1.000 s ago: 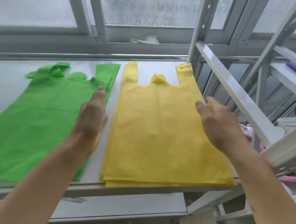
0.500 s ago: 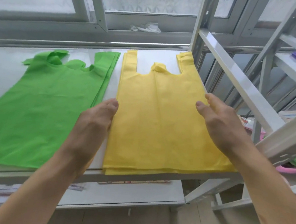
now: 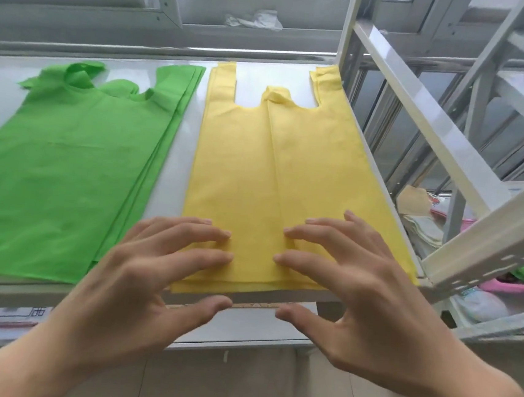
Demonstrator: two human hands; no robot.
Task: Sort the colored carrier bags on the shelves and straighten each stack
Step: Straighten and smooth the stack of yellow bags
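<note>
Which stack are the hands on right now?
The yellow stack, by the shelf post; both hands press its near edge. The green stack lies untouched.

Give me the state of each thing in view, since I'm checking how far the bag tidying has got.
yellow bag stack: lying flat, lower layers peeking out at the near edge
green bag stack: lying flat, right edges fanned out, top left handle folded over
left hand: open, fingers spread on the yellow stack's near end
right hand: open, fingers spread on the same end
shelf: holding both stacks side by side
</note>
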